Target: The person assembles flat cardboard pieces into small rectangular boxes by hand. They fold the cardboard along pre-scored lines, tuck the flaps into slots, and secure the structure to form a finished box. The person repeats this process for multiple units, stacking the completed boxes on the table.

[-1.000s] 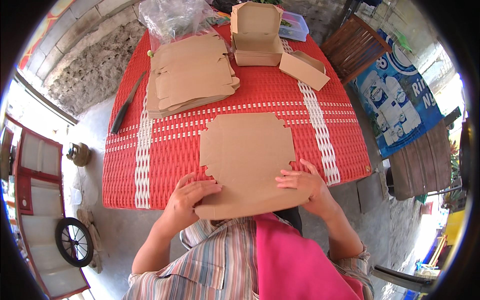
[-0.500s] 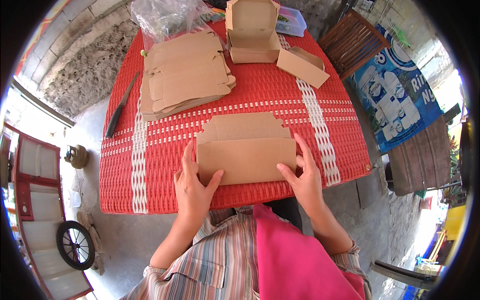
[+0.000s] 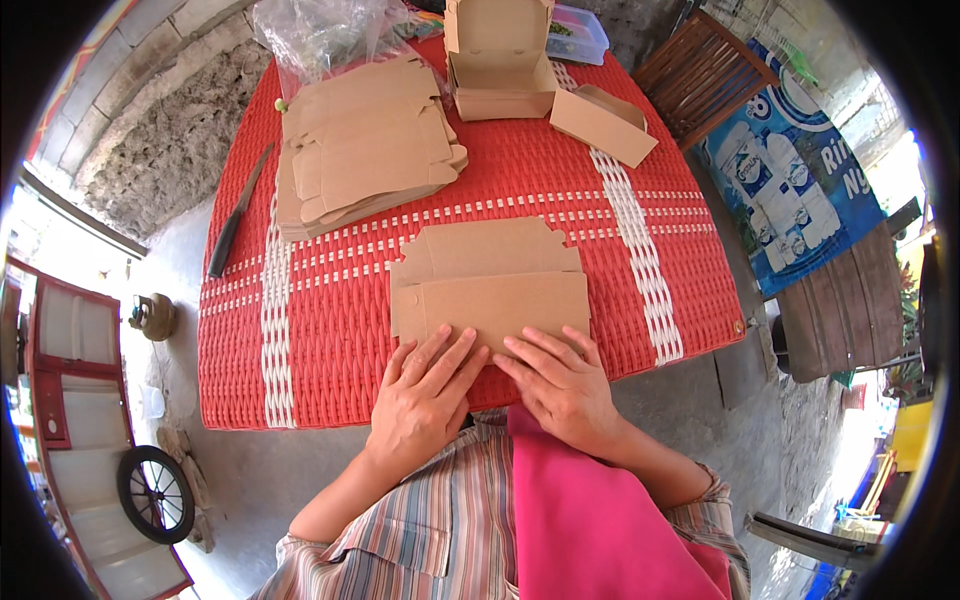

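Observation:
A brown cardboard box blank (image 3: 490, 295), with one panel folded over, lies at the near edge of the red woven table (image 3: 330, 330). My left hand (image 3: 425, 385) rests flat on the lower left of the folded panel, fingers spread. On its lower right lies my right hand (image 3: 562, 385), fingers outstretched too. Both sets of fingertips press on the cardboard near its front fold, and neither hand grips anything. The panel's lower edge is partly hidden under the hands.
A stack of flat cardboard blanks (image 3: 370, 145) lies at the far left, beside a dark-handled knife (image 3: 230, 235). Behind it sits a clear plastic bag (image 3: 330, 40). An open cardboard box (image 3: 500, 85), a smaller cardboard piece (image 3: 603, 125) and a plastic container (image 3: 580, 38) are at the far side.
Both hands have moved inward from the blank's side edges, from holding its sides to lying flat on the folded panel. The panel looks pressed lower.

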Demonstrator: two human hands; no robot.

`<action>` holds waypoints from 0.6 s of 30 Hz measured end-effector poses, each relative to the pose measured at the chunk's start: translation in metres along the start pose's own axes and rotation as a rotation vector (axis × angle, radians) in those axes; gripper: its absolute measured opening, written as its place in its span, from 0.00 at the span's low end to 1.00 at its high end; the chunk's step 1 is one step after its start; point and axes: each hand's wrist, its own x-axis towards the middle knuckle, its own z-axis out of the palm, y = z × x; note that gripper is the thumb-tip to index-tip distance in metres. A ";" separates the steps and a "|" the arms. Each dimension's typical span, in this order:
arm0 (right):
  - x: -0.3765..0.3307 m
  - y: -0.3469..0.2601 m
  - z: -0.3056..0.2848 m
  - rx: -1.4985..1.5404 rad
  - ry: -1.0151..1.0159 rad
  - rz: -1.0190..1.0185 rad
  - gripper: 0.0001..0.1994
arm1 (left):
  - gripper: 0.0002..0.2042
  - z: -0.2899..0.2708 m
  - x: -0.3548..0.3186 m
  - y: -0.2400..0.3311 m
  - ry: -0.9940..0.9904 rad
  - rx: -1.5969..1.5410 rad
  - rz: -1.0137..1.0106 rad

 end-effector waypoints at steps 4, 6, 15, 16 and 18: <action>-0.002 -0.008 0.001 0.014 -0.032 0.027 0.23 | 0.26 -0.003 -0.003 0.006 -0.066 0.012 -0.008; -0.003 -0.008 0.002 0.006 -0.054 0.024 0.24 | 0.26 -0.004 -0.003 0.007 -0.088 0.011 -0.008; 0.003 -0.004 0.000 0.005 -0.013 -0.055 0.19 | 0.27 0.000 -0.008 0.007 -0.084 0.112 0.044; 0.003 -0.003 0.000 0.006 -0.014 -0.056 0.18 | 0.27 -0.002 -0.007 0.006 -0.089 0.121 0.046; -0.001 0.002 -0.003 0.004 -0.018 -0.056 0.17 | 0.27 -0.004 -0.009 0.005 -0.088 0.104 0.037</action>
